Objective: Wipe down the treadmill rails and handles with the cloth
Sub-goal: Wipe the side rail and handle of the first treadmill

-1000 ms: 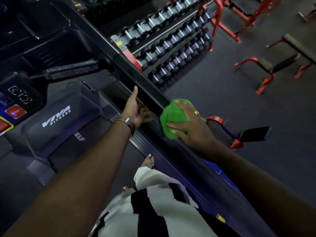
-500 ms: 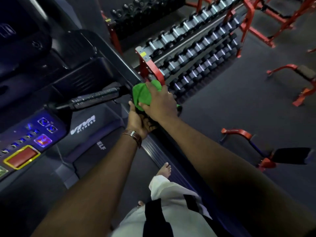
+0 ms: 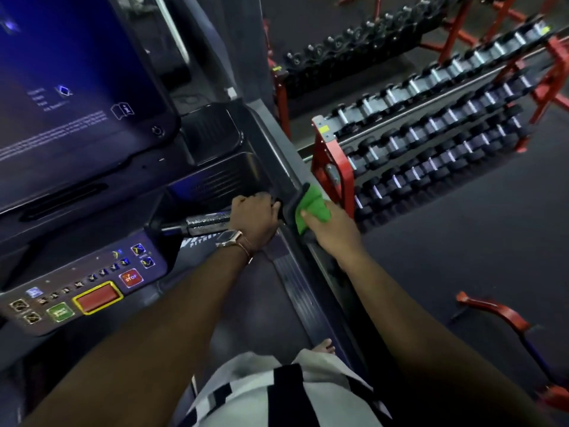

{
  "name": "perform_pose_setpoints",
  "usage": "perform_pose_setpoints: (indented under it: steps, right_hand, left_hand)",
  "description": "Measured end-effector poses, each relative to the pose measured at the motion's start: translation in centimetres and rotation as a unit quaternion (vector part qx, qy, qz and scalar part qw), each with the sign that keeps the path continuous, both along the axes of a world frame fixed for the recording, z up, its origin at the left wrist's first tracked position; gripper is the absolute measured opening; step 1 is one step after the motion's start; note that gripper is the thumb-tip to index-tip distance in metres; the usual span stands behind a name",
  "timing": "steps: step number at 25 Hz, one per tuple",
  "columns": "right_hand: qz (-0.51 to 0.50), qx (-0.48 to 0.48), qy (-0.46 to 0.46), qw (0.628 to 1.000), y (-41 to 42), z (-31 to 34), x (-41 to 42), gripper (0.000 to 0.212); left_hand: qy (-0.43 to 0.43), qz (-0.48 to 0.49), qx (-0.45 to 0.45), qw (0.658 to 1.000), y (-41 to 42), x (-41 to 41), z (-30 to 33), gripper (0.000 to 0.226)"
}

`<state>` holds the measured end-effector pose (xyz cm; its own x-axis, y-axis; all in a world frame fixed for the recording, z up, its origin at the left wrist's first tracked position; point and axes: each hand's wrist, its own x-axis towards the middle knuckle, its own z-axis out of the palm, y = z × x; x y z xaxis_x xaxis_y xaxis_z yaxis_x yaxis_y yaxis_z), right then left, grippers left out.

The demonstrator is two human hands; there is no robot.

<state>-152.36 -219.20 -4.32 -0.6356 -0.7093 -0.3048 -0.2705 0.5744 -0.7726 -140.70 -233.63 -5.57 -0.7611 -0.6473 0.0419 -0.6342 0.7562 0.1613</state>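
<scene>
- My right hand (image 3: 331, 229) presses the green cloth (image 3: 312, 207), fingers curled over it, onto the side rail (image 3: 284, 177).
- My left hand (image 3: 254, 218) grips the metal handle (image 3: 207, 224) to steady me.
- Best to keep firm pressure and slide along the rail.

views: one, head-worn, wide-angle | aim: forward and steeply down over both forearms | near: striped clothing at bottom edge | middle: treadmill console (image 3: 89, 291) left, side rail (image 3: 286, 177) running from far to near | far right: dumbbell rack (image 3: 431, 131) on gym floor | shared: none, single view
</scene>
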Motion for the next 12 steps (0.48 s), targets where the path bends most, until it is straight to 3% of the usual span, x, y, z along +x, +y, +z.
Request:
perform_pose_setpoints:
  steps: [3, 4, 6, 8, 11, 12]
  right_hand:
    - [-0.010, -0.013, -0.104, 0.994, -6.7, -1.1, -3.8, 0.078]
    - [-0.004, -0.019, -0.112, 0.994, -6.7, -1.4, -4.3, 0.074]
    - [-0.017, -0.004, -0.105, 0.994, -4.0, 0.6, -2.5, 0.042]
    - [-0.001, -0.017, -0.167, 0.986, -1.6, -0.2, -1.6, 0.026]
    - [-0.049, -0.030, -0.274, 0.960, -4.6, -0.3, -3.5, 0.023]
    - [-0.059, -0.038, -0.273, 0.959, -5.5, -1.2, -4.0, 0.020]
  left_hand:
    - [-0.049, -0.060, -0.006, 0.997, -0.4, -0.8, 0.2, 0.054]
    - [-0.101, -0.075, -0.017, 0.992, -0.8, -0.9, 0.4, 0.050]
    - [-0.196, -0.123, -0.049, 0.972, -1.9, -0.8, 0.2, 0.030]
    - [-0.209, -0.143, -0.069, 0.965, -2.6, -0.9, 0.4, 0.025]
    - [-0.194, -0.132, -0.056, 0.971, -3.0, -1.4, 0.7, 0.025]
    - [-0.186, -0.127, -0.053, 0.973, -2.9, -1.3, 0.7, 0.026]
